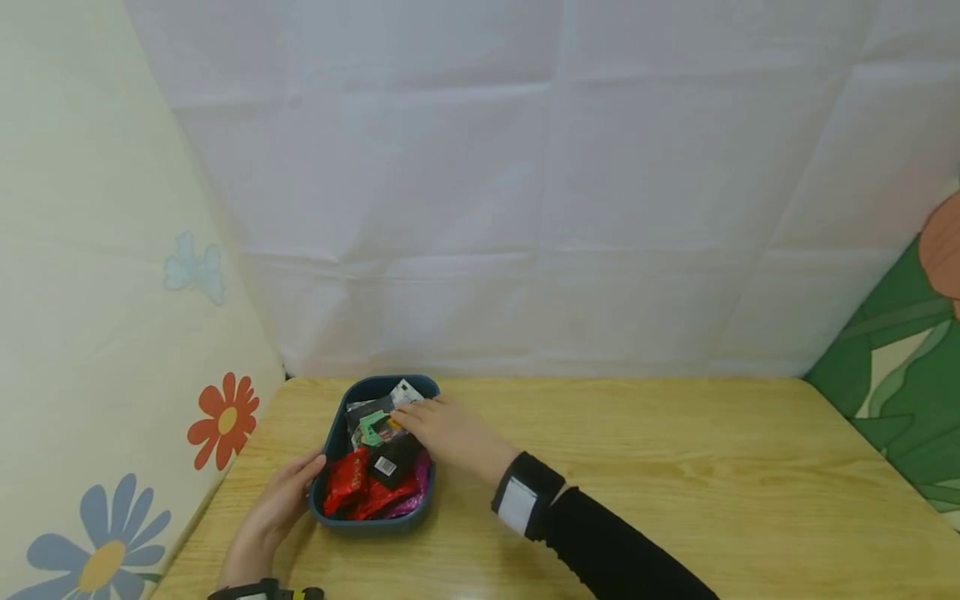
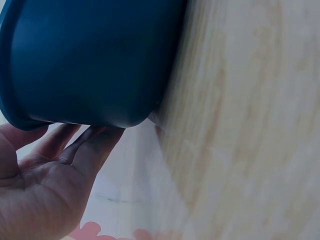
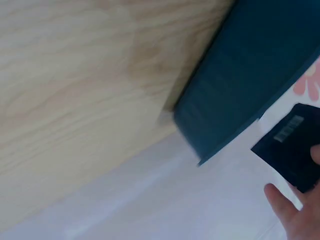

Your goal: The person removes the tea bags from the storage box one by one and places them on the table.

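A dark blue plastic bin (image 1: 408,523) stands on the left part of the table, filled with small packets. My left hand (image 1: 281,496) holds its left side, the thumb at the rim and the fingers (image 2: 95,147) against the outer wall. Over the bin's right edge reaches my right hand (image 1: 450,429). It pinches a black packet (image 3: 287,145) with a white barcode label, tilted above the rim in the right wrist view. Red packets (image 1: 348,483), a purple packet (image 1: 408,500) and a green-marked packet (image 1: 371,427) lie inside the bin.
The bin rests on a light wooden table (image 1: 637,467). A white sheet (image 1: 525,208) hangs along the table's back edge. At the left is a cream cloth (image 1: 112,358) with printed flowers, and a green leaf-patterned cloth (image 1: 900,375) hangs at the right.
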`<state>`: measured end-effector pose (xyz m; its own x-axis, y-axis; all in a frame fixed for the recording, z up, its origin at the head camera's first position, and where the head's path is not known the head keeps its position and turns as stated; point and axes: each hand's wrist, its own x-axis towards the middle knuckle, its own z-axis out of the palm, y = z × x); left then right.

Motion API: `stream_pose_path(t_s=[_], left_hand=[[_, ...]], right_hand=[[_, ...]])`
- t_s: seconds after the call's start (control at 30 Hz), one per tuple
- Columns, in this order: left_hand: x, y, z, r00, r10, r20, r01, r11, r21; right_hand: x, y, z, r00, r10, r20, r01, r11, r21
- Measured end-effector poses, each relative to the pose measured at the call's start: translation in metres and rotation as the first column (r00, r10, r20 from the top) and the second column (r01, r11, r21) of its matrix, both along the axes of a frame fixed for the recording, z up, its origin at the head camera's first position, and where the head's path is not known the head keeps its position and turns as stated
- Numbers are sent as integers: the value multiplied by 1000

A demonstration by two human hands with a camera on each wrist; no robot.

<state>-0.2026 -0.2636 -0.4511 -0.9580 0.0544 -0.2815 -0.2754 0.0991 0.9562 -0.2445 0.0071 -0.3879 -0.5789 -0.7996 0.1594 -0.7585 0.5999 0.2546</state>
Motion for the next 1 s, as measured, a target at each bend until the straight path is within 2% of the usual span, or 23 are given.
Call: stream_pose_path(t_s=[0.17, 0.3, 0.53, 0.73, 1.0], left_hand=[[-1, 0, 1, 1000, 6, 12, -6, 1000, -10], [-4, 1, 2, 1000, 14, 14, -14, 1000, -24], [-4, 1, 4, 1000, 12, 19, -11, 999, -30], [-2, 0, 3, 999, 19, 29, -18, 999, -30], [-2, 0, 2, 1000, 15, 24, -15, 1000, -25]], right_hand=[[-12, 22, 3, 999, -29, -40, 24, 992, -123], [-25, 40, -2, 995, -77, -68, 62, 978, -199], [-39, 64, -21, 994, -104, 18, 105, 947, -304], [-46, 78, -36, 985, -166, 37, 170, 948, -269], [-43, 89, -49, 945, -308, 110, 321, 936, -143]])
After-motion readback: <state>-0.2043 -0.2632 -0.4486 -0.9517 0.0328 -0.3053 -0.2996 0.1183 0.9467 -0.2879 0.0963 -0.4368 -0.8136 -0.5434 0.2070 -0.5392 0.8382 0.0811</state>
